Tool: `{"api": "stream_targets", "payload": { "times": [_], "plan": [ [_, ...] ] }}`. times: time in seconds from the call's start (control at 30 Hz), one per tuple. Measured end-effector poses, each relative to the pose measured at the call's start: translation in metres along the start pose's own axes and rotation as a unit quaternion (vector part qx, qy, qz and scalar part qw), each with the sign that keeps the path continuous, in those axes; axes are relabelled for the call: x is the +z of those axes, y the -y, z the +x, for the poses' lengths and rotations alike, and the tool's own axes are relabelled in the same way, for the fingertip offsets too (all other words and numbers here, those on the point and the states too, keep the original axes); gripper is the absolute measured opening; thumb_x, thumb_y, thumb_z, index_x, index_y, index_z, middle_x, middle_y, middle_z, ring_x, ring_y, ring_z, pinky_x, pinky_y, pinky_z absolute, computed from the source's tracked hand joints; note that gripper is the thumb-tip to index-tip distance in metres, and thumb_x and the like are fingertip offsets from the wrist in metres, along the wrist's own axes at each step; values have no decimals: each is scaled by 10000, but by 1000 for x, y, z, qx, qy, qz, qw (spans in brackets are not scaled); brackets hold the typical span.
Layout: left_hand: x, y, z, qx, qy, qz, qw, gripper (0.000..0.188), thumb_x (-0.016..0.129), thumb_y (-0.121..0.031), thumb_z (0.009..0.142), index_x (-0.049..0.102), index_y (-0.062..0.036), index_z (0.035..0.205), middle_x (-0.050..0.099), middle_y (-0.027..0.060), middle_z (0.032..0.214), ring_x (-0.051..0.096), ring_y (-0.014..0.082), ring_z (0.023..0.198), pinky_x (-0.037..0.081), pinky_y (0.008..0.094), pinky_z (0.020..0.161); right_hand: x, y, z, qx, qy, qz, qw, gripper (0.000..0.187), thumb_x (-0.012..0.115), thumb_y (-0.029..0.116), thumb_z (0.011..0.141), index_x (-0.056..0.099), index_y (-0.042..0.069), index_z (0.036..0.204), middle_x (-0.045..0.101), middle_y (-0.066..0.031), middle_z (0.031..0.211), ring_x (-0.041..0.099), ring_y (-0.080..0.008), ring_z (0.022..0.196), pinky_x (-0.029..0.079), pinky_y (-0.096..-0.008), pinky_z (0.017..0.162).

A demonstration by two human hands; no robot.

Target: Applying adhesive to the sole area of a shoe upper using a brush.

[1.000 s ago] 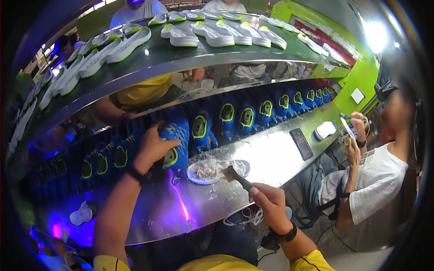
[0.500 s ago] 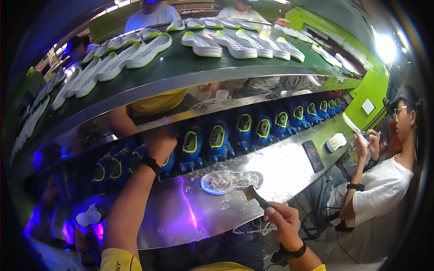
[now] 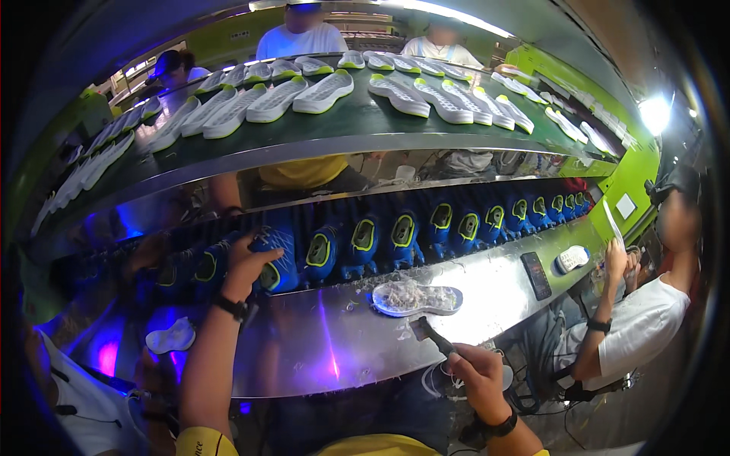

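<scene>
My left hand [image 3: 247, 267] reaches to the row on the metal bench and grips a blue shoe upper [image 3: 280, 262] with yellow-green collar trim, tilting it out of line with the others. Part of that upper lies behind my fingers. Low on the right, my right hand [image 3: 480, 380] holds a small flat brush [image 3: 432, 337] by its dark handle, bristle end toward the bench. Just beyond the brush, apart from it, a white shoe sole [image 3: 417, 299] rests on the bench, heaped with pale shreds.
Several blue uppers [image 3: 403, 234] stand along the bench [image 3: 365, 346]. Beyond it, a green conveyor belt [image 3: 357, 121] carries white soles. A phone [image 3: 536, 275] and a small sole [image 3: 572, 259] lie at right, near a seated co-worker [image 3: 646, 327]. Another white piece [image 3: 170, 337] sits at left.
My left hand has drawn back toward me, bringing a blue upper forward out of the row. The view has shifted slightly left. My right hand keeps the brush about where it was.
</scene>
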State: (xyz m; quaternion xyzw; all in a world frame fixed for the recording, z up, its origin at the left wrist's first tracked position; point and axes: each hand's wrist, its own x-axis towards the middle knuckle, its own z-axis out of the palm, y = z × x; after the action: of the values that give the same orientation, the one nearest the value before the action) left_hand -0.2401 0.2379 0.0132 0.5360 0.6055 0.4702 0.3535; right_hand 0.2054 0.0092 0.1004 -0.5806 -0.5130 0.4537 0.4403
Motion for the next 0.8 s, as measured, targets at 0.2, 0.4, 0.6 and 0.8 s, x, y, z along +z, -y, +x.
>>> {"api": "stream_targets", "payload": {
  "times": [0.2, 0.4, 0.6, 0.8],
  "plan": [
    [-34, -35, -119, -137, 42, -464, 874, 465, 793, -141, 931, 632, -73, 1362, 720, 51, 1228, 698, 237, 1156, 564, 399, 1019, 37, 8, -6, 12, 67, -66, 995, 241, 745, 130, 999, 751, -78, 1120, 702, -9, 812, 600, -60, 746, 465, -241, 656],
    [-6, -39, -189, 18, -25, -106, 994, 664, 968, -99, 714, 652, -11, 1292, 723, 94, 1193, 675, 200, 1161, 543, 388, 1035, 74, -35, 3, -33, 64, -135, 988, 273, 762, 198, 982, 760, -40, 1115, 720, -93, 814, 635, -129, 737, 522, -308, 696],
    [26, 1, -250, 163, -57, 75, 982, 772, 930, -55, 690, 591, -20, 1383, 652, 175, 1359, 644, 325, 1261, 487, 455, 1129, 107, -69, 28, 35, 189, -120, 974, 280, 707, 253, 1007, 757, -6, 1101, 680, -185, 798, 648, -176, 687, 494, -367, 659],
    [31, 20, -282, 265, -50, 268, 925, 655, 823, -133, 814, 532, -50, 1395, 639, 171, 1364, 591, 407, 1346, 344, 639, 1222, 151, -109, 39, 29, 172, -97, 980, 267, 671, 215, 1043, 734, -44, 1056, 641, -63, 739, 561, -104, 721, 469, -319, 679]
  ]
}}
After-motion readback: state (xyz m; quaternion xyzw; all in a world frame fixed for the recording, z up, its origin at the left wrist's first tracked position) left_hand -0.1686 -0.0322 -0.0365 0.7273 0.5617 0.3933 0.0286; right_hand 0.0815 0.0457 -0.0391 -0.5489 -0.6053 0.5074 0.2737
